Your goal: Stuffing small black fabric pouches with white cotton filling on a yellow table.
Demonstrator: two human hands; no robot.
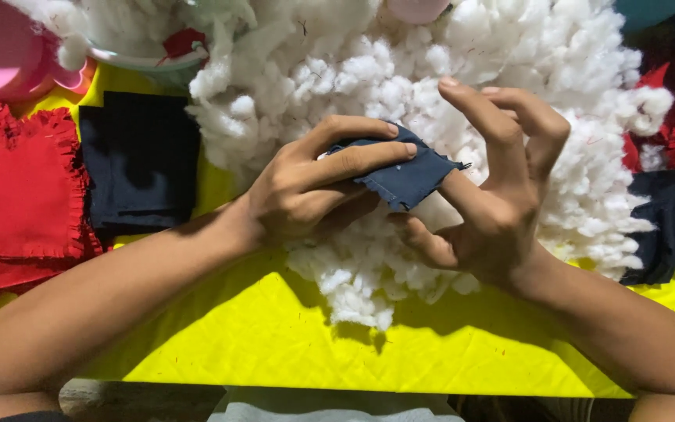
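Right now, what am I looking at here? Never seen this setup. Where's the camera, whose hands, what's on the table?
There is one picture, from a camera worn on a person's head, looking down at their own bare hands; no machine is involved. The left hand pinches a small dark blue fabric piece, and the right hand works one finger into its open end. Below them lies a big pile of white stuffing on a yellow tablecloth. To the left lie red frilled fabric pieces and a folded dark cloth.
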